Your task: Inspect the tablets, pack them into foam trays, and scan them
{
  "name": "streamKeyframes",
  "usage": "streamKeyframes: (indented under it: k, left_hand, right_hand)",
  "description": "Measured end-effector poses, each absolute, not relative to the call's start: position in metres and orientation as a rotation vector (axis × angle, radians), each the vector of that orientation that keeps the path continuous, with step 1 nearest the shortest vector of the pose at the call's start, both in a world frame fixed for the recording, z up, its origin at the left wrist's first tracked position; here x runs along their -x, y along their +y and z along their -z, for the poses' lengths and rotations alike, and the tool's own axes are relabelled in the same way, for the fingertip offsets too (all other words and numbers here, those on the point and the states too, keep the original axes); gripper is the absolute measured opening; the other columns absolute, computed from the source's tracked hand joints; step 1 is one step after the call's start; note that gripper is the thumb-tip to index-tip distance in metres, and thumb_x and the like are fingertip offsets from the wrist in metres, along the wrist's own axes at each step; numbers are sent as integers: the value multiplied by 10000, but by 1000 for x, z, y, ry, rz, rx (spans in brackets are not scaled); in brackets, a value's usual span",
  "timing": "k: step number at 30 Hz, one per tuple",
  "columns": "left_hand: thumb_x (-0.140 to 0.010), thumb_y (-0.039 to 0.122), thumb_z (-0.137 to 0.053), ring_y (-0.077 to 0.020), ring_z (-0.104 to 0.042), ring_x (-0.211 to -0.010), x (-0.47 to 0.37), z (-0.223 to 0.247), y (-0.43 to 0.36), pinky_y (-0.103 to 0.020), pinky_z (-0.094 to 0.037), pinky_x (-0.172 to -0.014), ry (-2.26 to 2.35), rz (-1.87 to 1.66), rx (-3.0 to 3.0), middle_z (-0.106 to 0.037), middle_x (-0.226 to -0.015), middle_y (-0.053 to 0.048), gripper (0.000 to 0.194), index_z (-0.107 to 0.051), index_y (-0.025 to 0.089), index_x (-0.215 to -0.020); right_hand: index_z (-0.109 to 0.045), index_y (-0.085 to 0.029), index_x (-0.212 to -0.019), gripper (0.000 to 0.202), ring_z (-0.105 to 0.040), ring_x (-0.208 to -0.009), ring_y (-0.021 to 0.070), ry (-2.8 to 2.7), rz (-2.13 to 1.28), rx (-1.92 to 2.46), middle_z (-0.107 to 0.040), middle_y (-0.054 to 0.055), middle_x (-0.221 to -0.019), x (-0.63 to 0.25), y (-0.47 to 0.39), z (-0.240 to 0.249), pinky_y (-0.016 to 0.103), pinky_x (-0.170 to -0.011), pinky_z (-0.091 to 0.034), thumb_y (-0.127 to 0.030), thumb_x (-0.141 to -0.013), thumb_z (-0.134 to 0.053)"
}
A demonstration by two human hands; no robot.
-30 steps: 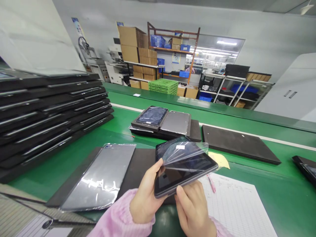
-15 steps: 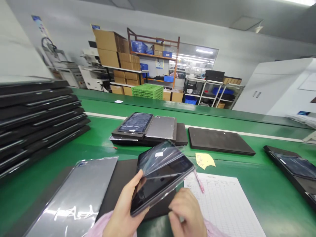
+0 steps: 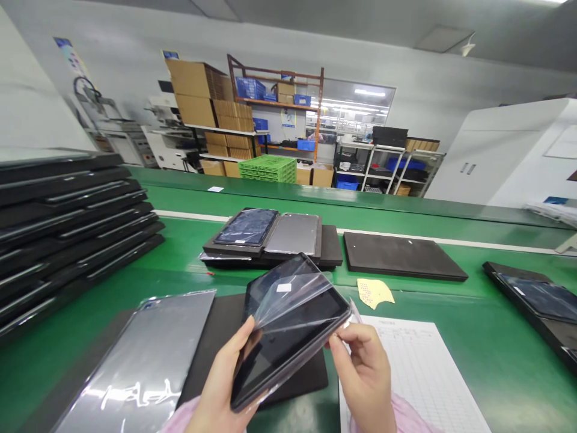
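The right hand (image 3: 363, 376) has risen to the tablet (image 3: 293, 337), whether pinching I cannot tell, while the left hand (image 3: 222, 385) clasps the tablet's side.

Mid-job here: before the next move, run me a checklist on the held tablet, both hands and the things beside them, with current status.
1. Left hand holds the tablet: ok, thumb on the screen side.
2. Clear film lying smooth on the screen: not ok, it is creased and slants across.
3. Right hand gripping film at the tablet's edge: cannot tell; fingertips are at the corner.
4. Wrapped tablet lying back side up: ok.
5. Yellow note off the printed sheet: ok, lying apart.
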State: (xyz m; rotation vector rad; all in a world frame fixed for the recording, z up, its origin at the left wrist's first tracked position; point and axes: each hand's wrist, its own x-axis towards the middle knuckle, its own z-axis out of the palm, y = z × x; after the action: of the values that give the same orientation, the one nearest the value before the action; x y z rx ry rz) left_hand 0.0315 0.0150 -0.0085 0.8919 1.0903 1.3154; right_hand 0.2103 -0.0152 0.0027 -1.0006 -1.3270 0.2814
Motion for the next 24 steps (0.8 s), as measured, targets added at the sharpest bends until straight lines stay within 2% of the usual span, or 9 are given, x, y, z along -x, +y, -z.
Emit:
streamKeyframes:
  k: [5, 8, 10, 12, 15, 18, 24]
  left_hand:
    - [-416, 120, -818, -330, -391, -1266, -27, 3, 14, -402, -372, -1062, 1105, -1409, -898, -573, -1257, -1, 657, -636, 274, -1028]
    - [-489, 156, -797, -324, -469, -1205, -31, -10, 19, -387, -474, -962, 1133, -1360, -706, -635, -1166, -26, 467, -664, 245, -927]
    - [-619, 251, -743, -315, -565, -1097, -36, -23, 21, -388, -535, -858, 1129, -1236, -545, -692, -1035, -69, 302, -669, 203, -908]
    - [-696, 324, -695, -302, -647, -942, -39, -34, 20, -387, -566, -764, 1097, -1107, -407, -720, -896, -99, 275, -668, 157, -913]
    - [-718, 376, -681, -270, -688, -738, -40, -45, 17, -363, -576, -667, 1053, -1055, -315, -716, -727, -89, 289, -665, 130, -868]
    - [-736, 350, -663, -258, -680, -620, -37, -46, 15, -350, -571, -593, 1071, -1048, -260, -683, -600, -76, 229, -646, 121, -739]
    - [-808, 293, -581, -239, -662, -579, -27, -42, 17, -330, -544, -529, 1047, -1120, -242, -689, -672, -104, 221, -637, 87, -866]
  right_hand:
    - [-570, -227, -909, 169, -641, -661, 125, -1412, -200, 996, -651, -14, -749, -214, -18, -8, 210, -598, -533, -81, -837, -523]
    - [-587, -232, -894, 184, -646, -632, 121, -1453, -55, 984, -673, -22, -743, -217, -20, -10, 188, -579, -527, -73, -809, -549]
    - [-594, -234, -890, 183, -649, -634, 119, -1484, -2, 996, -683, -22, -754, -219, -22, -9, 179, -582, -523, -78, -804, -554]
    - [-600, -246, -907, 197, -650, -647, 110, -1521, 16, 1041, -693, -31, -778, -221, -24, -6, 170, -603, -516, -83, -809, -549]
    - [-600, -259, -912, 206, -645, -643, 98, -1580, 36, 1104, -693, -50, -777, -225, -26, 0, 165, -612, -496, -89, -815, -534]
    - [-588, -249, -849, 180, -628, -604, 91, -1631, 50, 1128, -672, -60, -714, -226, -26, 4, 170, -575, -470, -88, -817, -515]
    - [-592, -241, -834, 182, -635, -624, 105, -1686, 37, 1077, -683, -35, -743, -222, -24, 17, 181, -577, -481, -84, -809, -503]
